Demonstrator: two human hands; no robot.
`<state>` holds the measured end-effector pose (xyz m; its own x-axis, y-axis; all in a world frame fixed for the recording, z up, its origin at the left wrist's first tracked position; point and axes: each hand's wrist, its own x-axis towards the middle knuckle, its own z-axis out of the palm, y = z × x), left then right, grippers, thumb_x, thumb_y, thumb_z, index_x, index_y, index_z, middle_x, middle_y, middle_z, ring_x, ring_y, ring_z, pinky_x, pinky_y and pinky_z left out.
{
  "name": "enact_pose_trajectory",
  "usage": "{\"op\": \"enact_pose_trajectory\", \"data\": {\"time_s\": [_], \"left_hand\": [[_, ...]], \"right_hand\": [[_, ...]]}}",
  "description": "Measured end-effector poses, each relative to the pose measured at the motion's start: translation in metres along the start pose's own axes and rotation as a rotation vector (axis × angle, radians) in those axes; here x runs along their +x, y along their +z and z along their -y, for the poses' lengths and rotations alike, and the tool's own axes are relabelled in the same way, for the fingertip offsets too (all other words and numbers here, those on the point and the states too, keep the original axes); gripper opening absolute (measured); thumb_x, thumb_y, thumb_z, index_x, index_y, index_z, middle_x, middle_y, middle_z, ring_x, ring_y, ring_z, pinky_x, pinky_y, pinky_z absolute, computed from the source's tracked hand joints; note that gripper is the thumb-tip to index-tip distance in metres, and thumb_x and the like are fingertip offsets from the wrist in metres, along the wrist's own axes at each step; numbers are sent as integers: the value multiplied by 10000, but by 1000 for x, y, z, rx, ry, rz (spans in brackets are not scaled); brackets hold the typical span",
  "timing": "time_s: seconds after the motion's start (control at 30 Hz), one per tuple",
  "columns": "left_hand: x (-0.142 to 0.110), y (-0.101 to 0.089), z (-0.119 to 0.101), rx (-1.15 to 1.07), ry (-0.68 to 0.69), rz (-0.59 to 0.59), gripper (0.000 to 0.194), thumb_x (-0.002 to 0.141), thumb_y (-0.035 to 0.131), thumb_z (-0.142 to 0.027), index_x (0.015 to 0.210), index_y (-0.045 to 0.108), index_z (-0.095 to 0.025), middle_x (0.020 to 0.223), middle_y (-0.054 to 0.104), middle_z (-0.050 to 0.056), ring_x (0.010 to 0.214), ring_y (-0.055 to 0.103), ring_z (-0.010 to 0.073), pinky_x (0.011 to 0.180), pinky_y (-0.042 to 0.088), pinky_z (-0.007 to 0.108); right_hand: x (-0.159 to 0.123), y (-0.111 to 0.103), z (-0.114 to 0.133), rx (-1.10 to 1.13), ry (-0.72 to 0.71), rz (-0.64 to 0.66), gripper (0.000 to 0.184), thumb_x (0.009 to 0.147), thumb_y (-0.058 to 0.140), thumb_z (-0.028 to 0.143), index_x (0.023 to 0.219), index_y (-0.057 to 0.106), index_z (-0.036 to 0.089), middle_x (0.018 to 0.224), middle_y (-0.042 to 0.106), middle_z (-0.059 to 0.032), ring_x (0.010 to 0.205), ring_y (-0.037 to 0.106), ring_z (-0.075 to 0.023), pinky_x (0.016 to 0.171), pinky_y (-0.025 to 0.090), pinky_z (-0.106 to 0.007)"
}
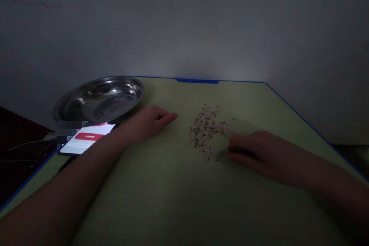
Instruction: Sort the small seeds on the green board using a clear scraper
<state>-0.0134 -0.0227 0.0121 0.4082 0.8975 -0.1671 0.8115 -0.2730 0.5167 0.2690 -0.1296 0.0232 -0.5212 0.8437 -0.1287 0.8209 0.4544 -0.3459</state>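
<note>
- Grain pile (205, 127): center right of frame, loose patch on the green tabletop (161, 196); pale grains, dark bits mixed in, edges scattered, one dark bit apart at upper right of it.
- Right hand (259, 153): right of the pile, reaching in from right edge of frame; thumb and fingers bent toward the grains, narrow dark gap between them, tips close together.
- Faint blurred streaks by the right fingertips, just beside lower right of the pile; can't tell what they are, or if the fingers have hold of anything.
- Left hand (150, 123): near center, left of the pile, apart from it; fingers folded in, one digit pointing right, nothing seen in its grip; palm side hidden.
- Left forearm crosses lower left of frame, covers part of the phone.
- Metal basin (83, 102): left of frame, shiny, wide, upright opening; hand side of rim close to left wrist.
- Phone (93, 137): left, below basin, screen lit white with red band; upper left corner pixelated.
- Blue edging (197, 81) runs round the tabletop, thicker strip at far middle.
- Gray wall (184, 23) across top of frame.
- Pale cable (25, 144) at far left, beside the table.
- Dim light, soft detail.
</note>
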Motion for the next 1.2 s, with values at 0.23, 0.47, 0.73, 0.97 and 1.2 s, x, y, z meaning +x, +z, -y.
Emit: {"op": "enact_pose_trajectory", "data": {"time_s": [0.23, 0.47, 0.73, 0.97, 1.2], "left_hand": [[-1, -1, -2, 5, -34, 18, 544, 829, 388, -644, 547, 466, -185, 497, 394, -23, 425, 363, 100, 409, 240, 250], [1, 1, 1, 19, -5, 5, 546, 833, 387, -637, 533, 454, -186, 492, 386, -21, 430, 362, 101, 418, 237, 257], [1, 1, 1, 52, 20, -1, 539, 841, 379, -632, 539, 437, -189, 502, 389, -26, 435, 354, 97, 427, 241, 258], [2, 3, 2, 52, 40, -15, 541, 837, 383, -628, 534, 460, -187, 495, 394, -21, 439, 352, 99, 439, 235, 266], [-2, 0, -6, 49, 31, -20, 519, 841, 409, -580, 516, 471, -180, 481, 392, -17, 445, 325, 97, 449, 210, 266]], "right_hand": [[-1, -1, 1, 23, -3, 50, 325, 968, 437, 445, 807, 611, 223, 697, 620, 2, 618, 553, -146, 553, 349, -274], [4, 2, 4, 17, 45, -8, 295, 943, 480, 448, 809, 622, 227, 683, 619, 5, 607, 550, -146, 547, 336, -276], [2, 2, 11, 58, 5, 57, 267, 940, 500, 437, 843, 639, 230, 686, 633, 17, 610, 555, -135, 544, 329, -270], [1, 4, 11, 48, 8, 64, 315, 945, 478, 485, 847, 647, 237, 708, 644, 10, 652, 569, -155, 579, 347, -292], [-8, 0, 14, 146, 14, 102, 297, 927, 508, 490, 841, 655, 247, 675, 638, 30, 581, 560, -119, 521, 338, -258]]}}
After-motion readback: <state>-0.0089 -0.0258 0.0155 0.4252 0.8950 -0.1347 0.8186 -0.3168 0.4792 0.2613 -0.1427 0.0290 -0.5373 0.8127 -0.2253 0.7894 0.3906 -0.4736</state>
